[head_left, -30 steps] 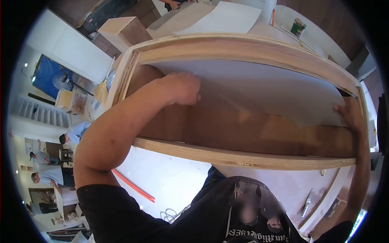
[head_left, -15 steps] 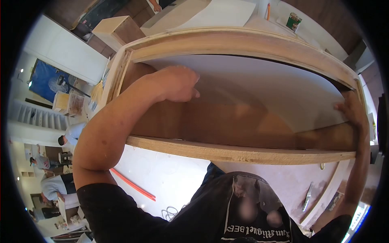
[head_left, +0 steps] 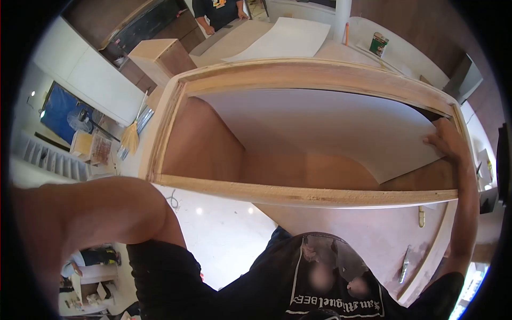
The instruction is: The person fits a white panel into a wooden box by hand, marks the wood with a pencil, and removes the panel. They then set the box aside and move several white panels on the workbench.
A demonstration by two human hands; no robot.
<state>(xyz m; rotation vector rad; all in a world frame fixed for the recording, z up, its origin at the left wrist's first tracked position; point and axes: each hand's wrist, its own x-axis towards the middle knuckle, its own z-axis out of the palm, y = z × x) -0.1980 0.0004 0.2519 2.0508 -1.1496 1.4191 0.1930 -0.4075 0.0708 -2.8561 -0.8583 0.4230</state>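
Observation:
A long open wooden box point(head_left: 320, 198) with a pale wood rim lies across the view in front of me. Inside it, a thin white sheet point(head_left: 320, 122) curves along the far wall, its lower right corner bent over the brown inner face. At the right end of the box, my right hand point(head_left: 449, 140) is closed at the sheet's edge, thumb on the white face; some fingers are hidden. My left arm is raised close to the camera on the left, bent at the elbow, and its hand is out of sight.
Behind the box lie another white sheet point(head_left: 285, 40) and a co-worker's hands point(head_left: 209, 29). A wooden block-shaped box point(head_left: 154, 56) stands at the back left, near a broom point(head_left: 129, 138). A green can point(head_left: 378, 44) sits at the back right. A metal tool point(head_left: 405, 264) lies below.
My left hand has left the inside of the box and gone out of view as the arm swung toward the camera. The right hand stays at the sheet's edge. The view has tilted slightly.

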